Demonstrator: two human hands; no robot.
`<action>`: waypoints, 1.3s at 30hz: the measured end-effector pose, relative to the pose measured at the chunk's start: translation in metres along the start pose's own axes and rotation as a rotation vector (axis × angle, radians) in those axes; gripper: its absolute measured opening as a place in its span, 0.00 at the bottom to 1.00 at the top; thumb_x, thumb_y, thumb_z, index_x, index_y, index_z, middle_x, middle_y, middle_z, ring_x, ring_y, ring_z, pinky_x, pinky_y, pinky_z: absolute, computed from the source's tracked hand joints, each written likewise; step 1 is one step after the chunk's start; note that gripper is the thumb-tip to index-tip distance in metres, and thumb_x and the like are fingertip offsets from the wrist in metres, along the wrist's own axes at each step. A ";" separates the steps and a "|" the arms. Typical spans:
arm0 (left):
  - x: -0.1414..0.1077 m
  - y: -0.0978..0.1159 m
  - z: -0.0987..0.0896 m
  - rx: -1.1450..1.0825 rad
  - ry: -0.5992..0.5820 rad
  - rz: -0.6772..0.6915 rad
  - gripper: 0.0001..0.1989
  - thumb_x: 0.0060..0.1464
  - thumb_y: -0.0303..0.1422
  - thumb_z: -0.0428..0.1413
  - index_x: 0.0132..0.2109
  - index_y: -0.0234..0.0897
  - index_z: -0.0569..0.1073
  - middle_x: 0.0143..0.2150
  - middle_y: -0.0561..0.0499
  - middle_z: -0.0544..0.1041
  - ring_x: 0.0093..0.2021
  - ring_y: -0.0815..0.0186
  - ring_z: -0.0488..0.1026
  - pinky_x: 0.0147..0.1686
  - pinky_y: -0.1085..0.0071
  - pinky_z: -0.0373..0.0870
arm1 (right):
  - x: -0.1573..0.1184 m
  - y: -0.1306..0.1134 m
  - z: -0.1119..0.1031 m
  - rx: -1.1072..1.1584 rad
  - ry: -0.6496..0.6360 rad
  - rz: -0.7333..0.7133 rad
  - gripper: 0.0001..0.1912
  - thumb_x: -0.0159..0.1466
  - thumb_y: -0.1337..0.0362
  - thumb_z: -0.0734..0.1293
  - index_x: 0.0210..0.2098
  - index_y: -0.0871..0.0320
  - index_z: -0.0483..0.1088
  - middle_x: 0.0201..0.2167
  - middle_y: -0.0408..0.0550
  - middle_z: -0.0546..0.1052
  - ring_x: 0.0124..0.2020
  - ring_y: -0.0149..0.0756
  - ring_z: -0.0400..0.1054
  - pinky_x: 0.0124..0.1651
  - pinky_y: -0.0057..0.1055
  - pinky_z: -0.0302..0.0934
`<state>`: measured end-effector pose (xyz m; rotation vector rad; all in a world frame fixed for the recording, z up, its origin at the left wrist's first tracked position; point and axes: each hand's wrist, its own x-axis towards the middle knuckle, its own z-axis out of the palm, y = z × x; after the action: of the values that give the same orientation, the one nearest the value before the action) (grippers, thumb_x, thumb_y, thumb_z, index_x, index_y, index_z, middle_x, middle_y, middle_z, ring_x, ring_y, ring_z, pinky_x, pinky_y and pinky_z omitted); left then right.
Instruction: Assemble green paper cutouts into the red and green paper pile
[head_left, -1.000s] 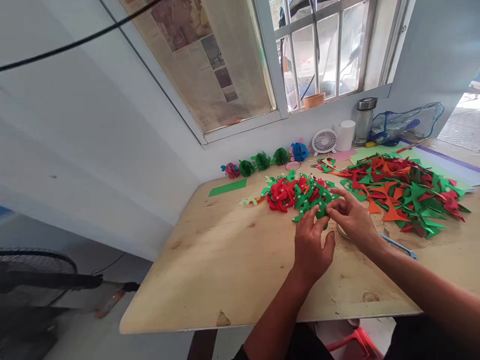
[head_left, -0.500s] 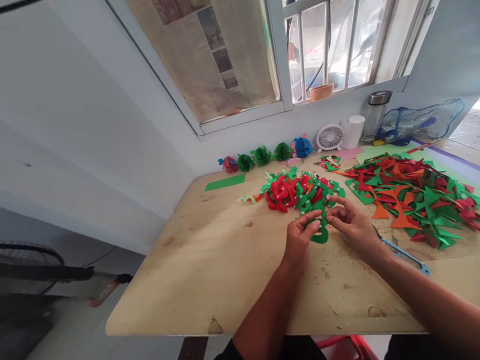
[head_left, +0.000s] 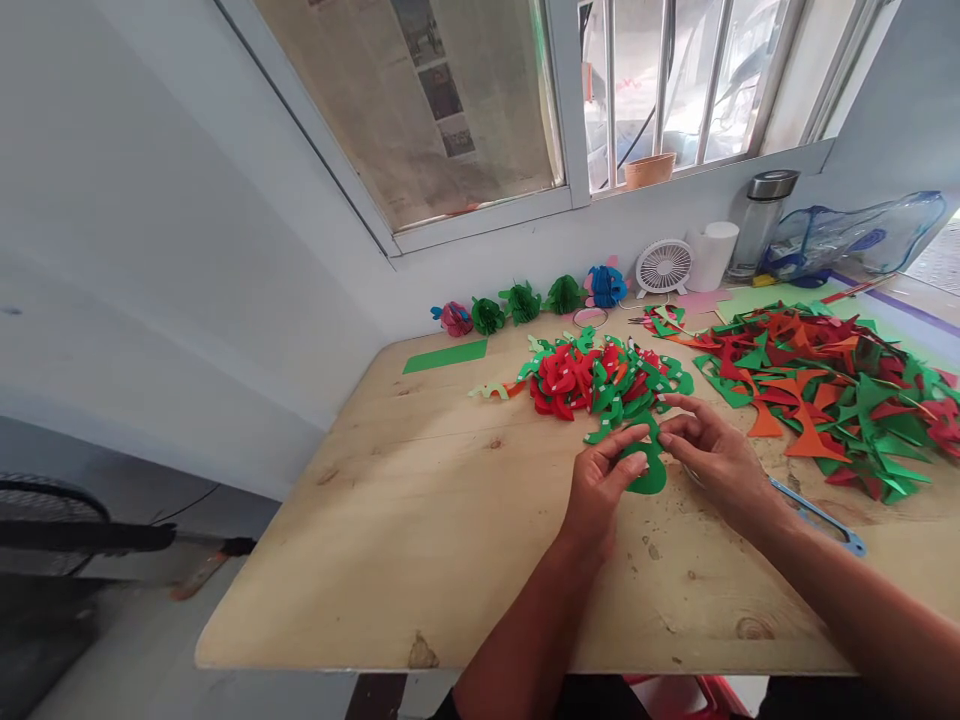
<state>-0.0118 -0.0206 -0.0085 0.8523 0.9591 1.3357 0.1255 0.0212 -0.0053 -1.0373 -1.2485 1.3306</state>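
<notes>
A green paper cutout [head_left: 649, 474] with a rounded outline is held just above the wooden table [head_left: 420, 500]. My left hand [head_left: 606, 478] pinches its left side between thumb and fingers. At its upper right edge, the thumb and fingertips of my right hand [head_left: 701, 445] are closed on it too. Right behind the hands lies a heap of red and green paper cutouts [head_left: 570, 375], some bearing small white patches. Partly beneath my right wrist is a blue-handled tool [head_left: 821, 515], whose far end is hidden.
A large pile of red, orange and green paper scraps [head_left: 840, 400] covers the right side. Along the wall stand folded paper animals [head_left: 523, 302], a small white fan [head_left: 664, 267] and a glass bottle [head_left: 761, 225]. A green paper strip [head_left: 445, 357] lies at the back left.
The view has shifted slightly. Both hands stay on the green cutout, which shows a little more of its rounded lower part now.
</notes>
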 end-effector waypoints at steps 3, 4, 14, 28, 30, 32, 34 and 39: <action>0.000 -0.001 0.001 0.063 0.017 0.025 0.20 0.45 0.34 0.58 0.47 0.36 0.76 0.47 0.44 0.76 0.38 0.65 0.73 0.40 0.67 0.69 | -0.001 -0.004 0.000 -0.042 0.046 -0.011 0.23 0.51 0.52 0.71 0.43 0.55 0.67 0.29 0.45 0.73 0.31 0.34 0.67 0.34 0.31 0.62; 0.000 -0.001 0.000 0.116 0.025 0.053 0.19 0.46 0.34 0.58 0.47 0.35 0.76 0.48 0.44 0.76 0.42 0.63 0.73 0.42 0.66 0.69 | -0.002 -0.005 -0.001 -0.068 0.065 -0.024 0.21 0.52 0.52 0.70 0.41 0.55 0.68 0.30 0.46 0.74 0.32 0.35 0.67 0.35 0.31 0.62; -0.007 0.004 0.003 0.658 0.045 0.343 0.18 0.52 0.29 0.53 0.51 0.35 0.73 0.54 0.41 0.72 0.51 0.58 0.71 0.42 0.66 0.73 | -0.003 -0.005 -0.005 -0.345 0.060 -0.146 0.12 0.58 0.53 0.65 0.32 0.55 0.71 0.29 0.47 0.74 0.29 0.35 0.66 0.33 0.32 0.61; -0.009 0.002 0.004 0.806 -0.056 0.504 0.18 0.53 0.28 0.53 0.52 0.37 0.72 0.56 0.43 0.71 0.56 0.58 0.67 0.56 0.57 0.65 | 0.000 0.001 -0.004 -0.414 0.066 -0.158 0.10 0.57 0.55 0.65 0.31 0.56 0.72 0.29 0.46 0.75 0.28 0.33 0.67 0.28 0.30 0.61; -0.009 0.001 0.004 0.811 -0.063 0.505 0.18 0.53 0.28 0.53 0.53 0.37 0.71 0.57 0.44 0.70 0.56 0.58 0.67 0.56 0.57 0.65 | 0.000 0.002 -0.005 -0.443 0.073 -0.140 0.11 0.57 0.55 0.64 0.31 0.56 0.72 0.27 0.45 0.75 0.25 0.32 0.66 0.26 0.29 0.59; -0.009 0.001 0.004 0.813 -0.065 0.498 0.19 0.53 0.28 0.53 0.53 0.37 0.71 0.57 0.44 0.70 0.56 0.58 0.67 0.56 0.57 0.64 | 0.000 0.003 -0.005 -0.474 0.072 -0.130 0.11 0.58 0.56 0.64 0.32 0.56 0.72 0.27 0.45 0.76 0.24 0.32 0.66 0.25 0.29 0.58; -0.009 0.001 0.003 0.807 -0.063 0.489 0.18 0.53 0.29 0.53 0.53 0.37 0.71 0.56 0.44 0.71 0.56 0.58 0.67 0.56 0.57 0.64 | 0.000 0.004 -0.005 -0.502 0.077 -0.140 0.10 0.58 0.57 0.64 0.32 0.56 0.73 0.28 0.46 0.76 0.26 0.33 0.67 0.26 0.29 0.59; -0.009 0.001 0.004 0.819 -0.061 0.484 0.18 0.54 0.29 0.52 0.53 0.37 0.71 0.56 0.44 0.71 0.57 0.59 0.67 0.57 0.59 0.64 | -0.001 0.003 -0.005 -0.549 0.102 -0.166 0.10 0.58 0.57 0.64 0.31 0.55 0.73 0.29 0.46 0.77 0.26 0.34 0.68 0.27 0.30 0.60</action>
<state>-0.0088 -0.0299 -0.0053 1.8282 1.3268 1.2906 0.1307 0.0207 -0.0091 -1.3234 -1.6278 0.8095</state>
